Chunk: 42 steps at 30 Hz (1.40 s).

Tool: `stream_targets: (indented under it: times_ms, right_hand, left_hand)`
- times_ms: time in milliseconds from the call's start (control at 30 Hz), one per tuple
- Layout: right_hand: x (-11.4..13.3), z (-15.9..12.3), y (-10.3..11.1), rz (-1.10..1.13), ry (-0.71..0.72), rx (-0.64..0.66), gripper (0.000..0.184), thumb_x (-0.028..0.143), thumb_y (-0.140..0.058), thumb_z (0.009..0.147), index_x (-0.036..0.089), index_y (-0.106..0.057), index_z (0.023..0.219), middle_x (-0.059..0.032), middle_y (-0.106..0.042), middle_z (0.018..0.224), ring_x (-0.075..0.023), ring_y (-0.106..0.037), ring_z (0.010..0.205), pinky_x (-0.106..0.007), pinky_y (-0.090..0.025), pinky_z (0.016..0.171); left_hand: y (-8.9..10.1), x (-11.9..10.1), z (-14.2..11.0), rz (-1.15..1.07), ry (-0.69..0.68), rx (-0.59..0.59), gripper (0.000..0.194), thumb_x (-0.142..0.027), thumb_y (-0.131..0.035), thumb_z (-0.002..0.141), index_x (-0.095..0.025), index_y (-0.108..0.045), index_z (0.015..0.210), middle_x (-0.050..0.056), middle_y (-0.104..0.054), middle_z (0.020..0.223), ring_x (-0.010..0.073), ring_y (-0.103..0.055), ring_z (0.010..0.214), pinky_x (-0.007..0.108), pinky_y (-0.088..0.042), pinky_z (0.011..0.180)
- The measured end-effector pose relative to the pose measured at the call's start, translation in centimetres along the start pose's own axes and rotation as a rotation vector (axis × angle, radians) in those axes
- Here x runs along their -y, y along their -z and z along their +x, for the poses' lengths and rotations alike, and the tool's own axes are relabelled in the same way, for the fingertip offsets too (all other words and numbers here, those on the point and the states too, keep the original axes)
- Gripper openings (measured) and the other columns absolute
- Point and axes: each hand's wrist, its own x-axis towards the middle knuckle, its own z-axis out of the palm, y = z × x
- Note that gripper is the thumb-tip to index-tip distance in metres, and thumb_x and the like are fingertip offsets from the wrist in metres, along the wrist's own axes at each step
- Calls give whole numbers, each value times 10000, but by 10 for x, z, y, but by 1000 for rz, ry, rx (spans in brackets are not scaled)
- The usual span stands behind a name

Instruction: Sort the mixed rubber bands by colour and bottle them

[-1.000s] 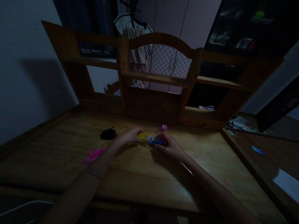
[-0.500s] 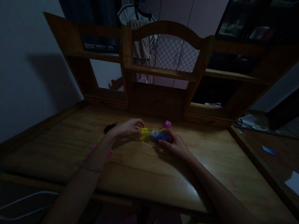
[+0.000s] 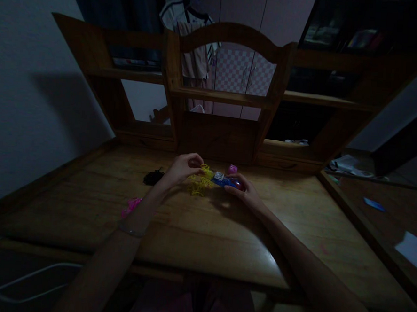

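Observation:
My left hand [image 3: 186, 169] pinches a few strands of a loose yellow tangle [image 3: 197, 186], thin and string-like, over the middle of the desk. Some of the yellow reaches up to a blue object [image 3: 221, 181] with a pale, patterned block at its left end. My right hand [image 3: 246, 191] is closed around the right part of that blue object, where a shiny reddish rounded part shows between the fingers. Its exact kind is too dark to tell. Just behind it lies a small pink round thing [image 3: 232, 169].
Left of my left hand lies a black bundle [image 3: 153, 177], and a pink tangle [image 3: 131, 207] sits by my left forearm. A wooden shelf unit [image 3: 219, 98] rises along the back of the desk [image 3: 203, 240]. A blue card [image 3: 374, 204] lies on a surface to the right.
My left hand has lifted slightly, drawing some yellow strands up toward the blue object while others hang or lie below. The blue object is tilted more. The camera view has shifted slightly.

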Motion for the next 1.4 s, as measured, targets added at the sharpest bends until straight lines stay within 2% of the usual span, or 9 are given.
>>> stream_targets:
  times_ms: [167, 333, 500, 700, 900, 1000, 1133, 1233, 1400]
  right_hand:
    - [7, -4, 1, 88, -95, -15, 452, 459, -730, 729, 263, -615, 1120, -16, -641, 1015, -186, -596, 844, -298, -468, 740]
    - [6, -5, 2, 109, -110, -31, 443, 472, -711, 752, 279, -612, 1138, -23, -633, 1036, -178, -586, 807, -274, -461, 664]
    - [2, -3, 3, 114, -68, -19, 453, 435, -713, 756, 283, -608, 1169, -26, -628, 1133, -212, -603, 947, -320, -488, 800]
    - [4, -4, 1, 108, -9, 58, 531, 366, -760, 715, 271, -603, 1213, -19, -625, 1196, -225, -578, 1087, -374, -429, 987]
    - [6, -5, 0, 118, -44, 86, 522, 336, -784, 677, 259, -616, 1166, -5, -645, 1109, -220, -595, 1031, -359, -456, 942]
    - [6, -5, 0, 137, -59, 76, 526, 333, -782, 675, 258, -610, 1167, -2, -646, 1116, -220, -595, 1036, -348, -464, 930]
    - [2, -4, -1, 172, -76, 45, 526, 338, -772, 678, 269, -603, 1172, -8, -641, 1143, -227, -589, 1058, -345, -474, 921]
    - [0, -3, 1, 185, -78, 30, 536, 334, -767, 682, 272, -601, 1188, -12, -639, 1152, -228, -591, 1047, -342, -477, 907]
    - [1, -2, 4, 127, -33, 55, 524, 340, -776, 677, 264, -613, 1169, -9, -632, 1139, -221, -581, 1055, -350, -447, 948]
  left_hand:
    - [-3, -4, -1, 78, -60, -89, 183, -308, -748, 698, -153, -721, 792, 50, -723, 803, 177, -674, 759, 288, -544, 728]
    - [0, -9, -1, 128, -236, -10, 158, -303, -689, 783, -185, -750, 867, 61, -719, 958, 185, -667, 897, 311, -535, 830]
    - [-2, -20, -5, 183, -267, 53, 209, -328, -620, 860, -209, -740, 983, 62, -713, 1054, 192, -657, 978, 333, -513, 887]
    - [-15, -29, -13, 65, -184, -58, 177, -328, -710, 786, -176, -696, 876, 30, -713, 861, 167, -674, 833, 299, -555, 804]
    - [-29, -41, -19, 103, -331, -157, 163, -335, -720, 779, -174, -689, 774, 26, -661, 851, 148, -643, 795, 264, -554, 732]
    - [-32, -44, -22, 132, -332, -199, 160, -340, -681, 818, -181, -697, 817, 28, -680, 856, 154, -648, 808, 271, -549, 758]
    - [-32, -47, -26, 89, -286, -134, 159, -276, -559, 906, -181, -672, 962, 40, -701, 950, 160, -662, 901, 292, -535, 859]
    - [-31, -45, -25, 54, -283, -65, 160, -219, -543, 904, -176, -642, 1022, 53, -691, 1017, 168, -653, 981, 311, -518, 927]
    - [-32, -38, -19, 73, -306, -145, 141, -279, -660, 829, -182, -629, 927, 29, -633, 933, 155, -649, 882, 301, -558, 849]
